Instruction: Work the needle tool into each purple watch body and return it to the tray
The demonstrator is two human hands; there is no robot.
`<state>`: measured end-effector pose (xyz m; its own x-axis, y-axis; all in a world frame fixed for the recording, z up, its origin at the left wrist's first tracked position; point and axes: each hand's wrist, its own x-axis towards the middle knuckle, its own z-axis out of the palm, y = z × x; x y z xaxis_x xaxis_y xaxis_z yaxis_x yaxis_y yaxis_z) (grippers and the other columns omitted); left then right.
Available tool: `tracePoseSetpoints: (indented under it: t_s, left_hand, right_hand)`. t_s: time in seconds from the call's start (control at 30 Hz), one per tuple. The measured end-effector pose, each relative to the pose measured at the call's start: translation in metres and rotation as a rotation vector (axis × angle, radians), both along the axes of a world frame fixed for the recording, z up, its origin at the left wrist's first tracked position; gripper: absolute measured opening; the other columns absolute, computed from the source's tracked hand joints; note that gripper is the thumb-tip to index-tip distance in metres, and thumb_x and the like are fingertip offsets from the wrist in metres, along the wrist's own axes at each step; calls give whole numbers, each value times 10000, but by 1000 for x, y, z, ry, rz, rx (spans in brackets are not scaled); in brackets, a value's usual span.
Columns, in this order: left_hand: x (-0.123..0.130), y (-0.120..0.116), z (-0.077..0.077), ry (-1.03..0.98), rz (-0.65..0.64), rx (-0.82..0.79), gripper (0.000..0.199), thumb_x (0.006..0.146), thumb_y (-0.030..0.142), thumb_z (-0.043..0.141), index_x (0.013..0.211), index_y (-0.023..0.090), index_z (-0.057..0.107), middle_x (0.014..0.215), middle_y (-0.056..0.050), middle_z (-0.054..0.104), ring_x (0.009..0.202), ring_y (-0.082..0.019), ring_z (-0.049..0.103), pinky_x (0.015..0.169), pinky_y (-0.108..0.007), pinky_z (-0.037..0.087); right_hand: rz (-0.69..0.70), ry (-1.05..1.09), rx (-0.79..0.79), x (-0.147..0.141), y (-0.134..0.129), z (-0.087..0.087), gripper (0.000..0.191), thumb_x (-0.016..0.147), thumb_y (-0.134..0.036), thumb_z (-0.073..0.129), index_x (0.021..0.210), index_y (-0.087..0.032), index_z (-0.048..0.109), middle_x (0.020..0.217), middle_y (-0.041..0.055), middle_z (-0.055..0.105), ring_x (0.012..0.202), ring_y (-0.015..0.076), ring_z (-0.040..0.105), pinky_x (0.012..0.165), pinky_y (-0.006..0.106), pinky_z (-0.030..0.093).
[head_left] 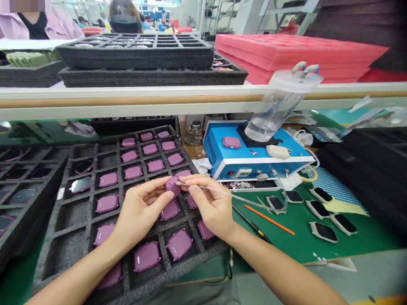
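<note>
My left hand (135, 214) pinches a small purple watch case (173, 187) above the foam tray. My right hand (214, 208) is closed on a thin dispensing tube (222, 191), whose metal tip (178, 183) touches or nearly touches the case. From there the clear tube loops away to the right. Below both hands lies a dark grey foam tray (70, 223) with purple watch cases (146, 256) in many compartments. A dark-screened piece (81, 185) sits in its left part.
A blue machine (220, 145) carries a clear cylinder (267, 109) and a purple case. An orange stick (270, 219), black pen-like tool (250, 224) and several pale watches (323, 232) lie on the green mat. A shelf (194, 95) crosses above; a person sits beyond.
</note>
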<state>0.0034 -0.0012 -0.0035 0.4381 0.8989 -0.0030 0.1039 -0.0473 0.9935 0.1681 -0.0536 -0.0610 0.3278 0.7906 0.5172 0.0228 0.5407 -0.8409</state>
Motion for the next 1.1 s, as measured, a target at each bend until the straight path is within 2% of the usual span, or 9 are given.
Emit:
tracePoseSetpoints:
  t_s: [0.63, 1.1]
  left_hand:
    - [-1, 1, -1, 11, -15, 16, 517, 767, 444, 867, 1184, 149, 786, 1166, -115, 810, 1029, -299, 794, 984, -424, 633]
    - [-1, 1, -2, -14, -17, 22, 465, 783, 381, 869, 1171, 138, 784, 1142, -112, 815, 1009, -278, 802, 969, -393, 644]
  right_hand:
    - [2, -6, -14, 0, 1, 0, 158, 1006, -333, 630, 1001, -247, 763, 1080, 83, 788, 1039, 223, 761, 886, 392, 674]
    - [12, 1, -8, 0, 0, -1, 141, 1006, -301, 631, 1017, -251, 763, 1091, 79, 783, 1039, 216, 760, 887, 381, 675]
